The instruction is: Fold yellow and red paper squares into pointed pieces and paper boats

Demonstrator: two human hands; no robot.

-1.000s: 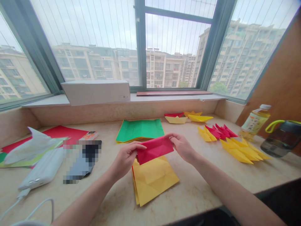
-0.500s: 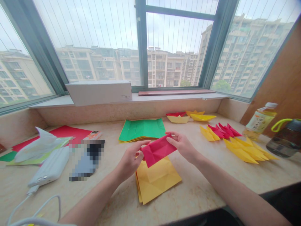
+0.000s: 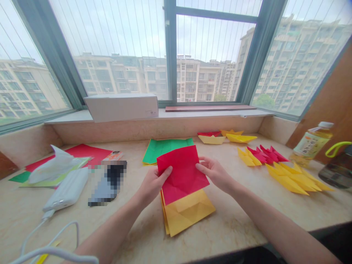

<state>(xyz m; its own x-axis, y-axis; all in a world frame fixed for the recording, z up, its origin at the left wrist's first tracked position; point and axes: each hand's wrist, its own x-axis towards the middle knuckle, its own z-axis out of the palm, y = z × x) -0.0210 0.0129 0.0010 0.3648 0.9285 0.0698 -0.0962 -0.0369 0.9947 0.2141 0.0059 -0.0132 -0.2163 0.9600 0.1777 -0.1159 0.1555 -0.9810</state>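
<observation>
A creased red sheet of paper (image 3: pixel 183 174) is held up between my two hands, tilted above the counter. My left hand (image 3: pixel 154 181) pinches its left side, thumb on the front face. On the opposite edge, my right hand (image 3: pixel 213 170) has its thumb and fingers closed. Below the red sheet lies a small stack of creased yellow paper (image 3: pixel 189 216), partly covered by it. Behind, a stack topped with green paper (image 3: pixel 167 147) rests on the counter, its lower right part hidden by the red sheet.
Folded yellow paper pieces (image 3: pixel 295 178) and red ones (image 3: pixel 268 154) sit at right, with paper boats (image 3: pixel 211 139) behind. A drink bottle (image 3: pixel 312 145) and dark cup (image 3: pixel 338 168) stand far right. At left are a power bank (image 3: pixel 67 189), cable (image 3: pixel 55 251) and blurred phone (image 3: pixel 108 185).
The red paper has been opened out from a narrow folded strip into a larger, nearly square sheet. The whole view has shifted slightly, so the scene sits further right.
</observation>
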